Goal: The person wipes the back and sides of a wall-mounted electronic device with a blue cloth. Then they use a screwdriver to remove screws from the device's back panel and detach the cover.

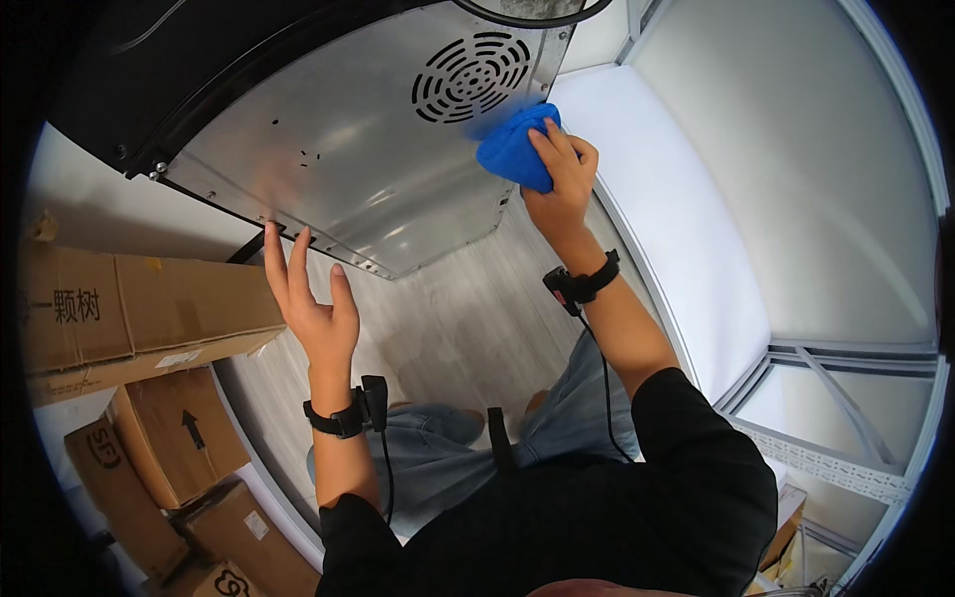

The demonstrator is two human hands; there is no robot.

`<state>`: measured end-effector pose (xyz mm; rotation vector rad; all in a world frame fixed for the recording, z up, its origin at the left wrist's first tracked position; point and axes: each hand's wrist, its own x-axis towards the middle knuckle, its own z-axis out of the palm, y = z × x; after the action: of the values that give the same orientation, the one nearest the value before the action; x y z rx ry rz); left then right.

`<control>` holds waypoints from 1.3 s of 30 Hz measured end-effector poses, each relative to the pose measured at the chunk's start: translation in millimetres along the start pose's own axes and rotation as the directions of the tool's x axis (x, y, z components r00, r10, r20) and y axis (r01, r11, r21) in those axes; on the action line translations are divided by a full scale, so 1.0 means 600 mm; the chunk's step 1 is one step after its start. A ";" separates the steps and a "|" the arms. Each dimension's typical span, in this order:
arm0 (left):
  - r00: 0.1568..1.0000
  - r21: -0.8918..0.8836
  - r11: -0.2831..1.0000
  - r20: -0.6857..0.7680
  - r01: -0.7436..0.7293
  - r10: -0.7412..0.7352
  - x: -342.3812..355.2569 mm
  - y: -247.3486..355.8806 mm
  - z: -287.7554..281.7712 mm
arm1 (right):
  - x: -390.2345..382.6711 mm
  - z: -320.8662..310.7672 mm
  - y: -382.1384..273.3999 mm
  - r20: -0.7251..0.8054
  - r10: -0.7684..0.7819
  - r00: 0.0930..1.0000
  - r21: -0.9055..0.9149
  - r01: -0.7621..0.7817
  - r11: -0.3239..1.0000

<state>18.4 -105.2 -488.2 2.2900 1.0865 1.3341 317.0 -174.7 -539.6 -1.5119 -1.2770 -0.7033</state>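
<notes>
Metal panel at eleven o'clock, top corner cut off, blue cloth just past twelve, part-hidden by the right hand, gripping it against the metal, left hand at nine, fingers wide, tips at the panel's edge

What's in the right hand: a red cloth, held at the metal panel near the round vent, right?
Not quite: the cloth is blue, not red, as the head view shows. The right hand does hold it at the metal panel near the round vent.
</notes>
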 end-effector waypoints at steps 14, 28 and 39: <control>0.994 -0.098 0.989 0.008 0.108 -0.108 -0.003 -0.012 -0.016 | -0.014 0.006 -0.058 0.104 -0.075 0.992 0.058 0.070 0.996; 0.951 -0.555 0.783 0.051 0.281 -0.305 0.012 -0.004 -0.046 | 0.059 0.110 -0.293 0.140 -0.399 0.906 0.277 0.351 0.894; 0.938 -0.635 0.714 0.051 0.296 -0.343 0.010 -0.027 -0.048 | 0.112 0.118 -0.359 0.064 -0.405 0.912 0.331 0.363 0.871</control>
<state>-11.4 -93.8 -478.3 1.4878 0.8215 1.3713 120.1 -94.9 -436.2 -1.0665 -1.7323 -0.6205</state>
